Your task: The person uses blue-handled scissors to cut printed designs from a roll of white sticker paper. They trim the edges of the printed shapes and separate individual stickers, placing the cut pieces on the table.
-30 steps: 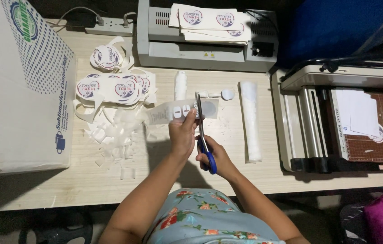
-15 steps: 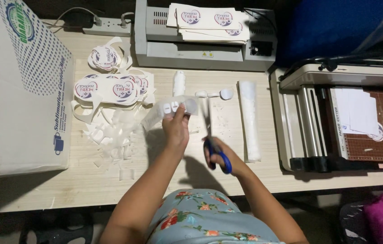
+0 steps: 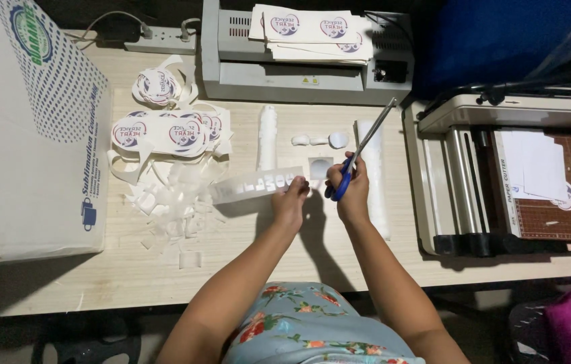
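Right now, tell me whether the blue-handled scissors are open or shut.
Shut: the blue-handled scissors in the right hand show one narrow blade line, pointing up and right.

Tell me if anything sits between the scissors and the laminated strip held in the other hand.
Nothing visible does. The right hand holds the blue-handled scissors with the blades angled up and away, just right of the laminated strip, which the left hand pinches at its right end. Only bare table lies between them.

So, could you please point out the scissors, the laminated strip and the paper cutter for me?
scissors (image 3: 366,143): head view, on the blades.
laminated strip (image 3: 251,185): head view, middle of the strip.
paper cutter (image 3: 555,202): head view, on its gridded board.
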